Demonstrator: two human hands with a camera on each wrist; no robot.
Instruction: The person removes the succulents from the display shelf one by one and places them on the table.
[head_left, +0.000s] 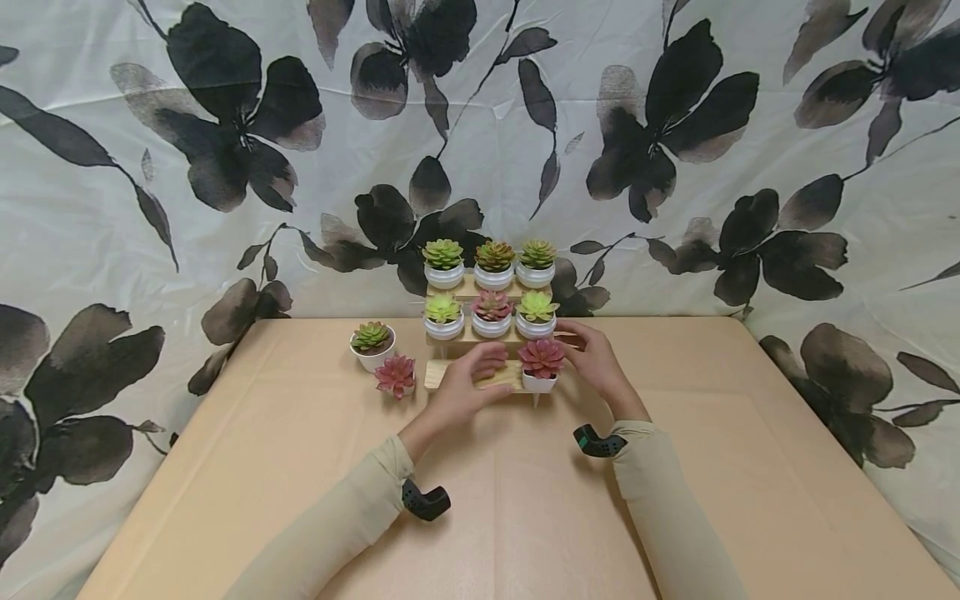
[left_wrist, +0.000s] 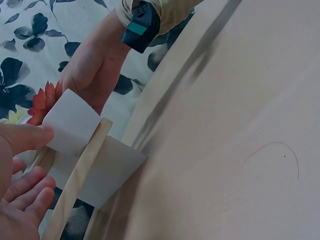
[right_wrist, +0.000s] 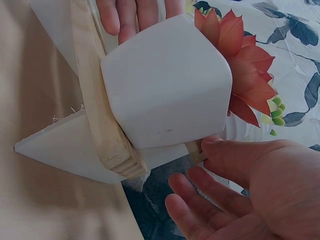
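A pink succulent in a white pot (head_left: pixel 540 382) stands at the right end of the lowest step of a wooden tiered stand (head_left: pixel 438 377). My left hand (head_left: pixel 467 385) is over that step, to the pot's left; in the left wrist view its thumb (left_wrist: pixel 30 136) overlaps the pot's edge, with the other fingers loosely bent. On the far side, my right hand (head_left: pixel 592 360) has its thumb tip right at the pot's lower corner in the right wrist view, while its relaxed fingers (right_wrist: pixel 200 200) hang below. Neither hand's fingers curl around the pot.
Several potted succulents, such as a green one (head_left: pixel 443 312) and a reddish one (head_left: pixel 492 308), fill the two upper steps. Left of the stand, on the table (head_left: pixel 712 467), are a green succulent in a white pot (head_left: pixel 372 343) and a pink succulent (head_left: pixel 396 376). Floral cloth (head_left: pixel 525 150) hangs behind.
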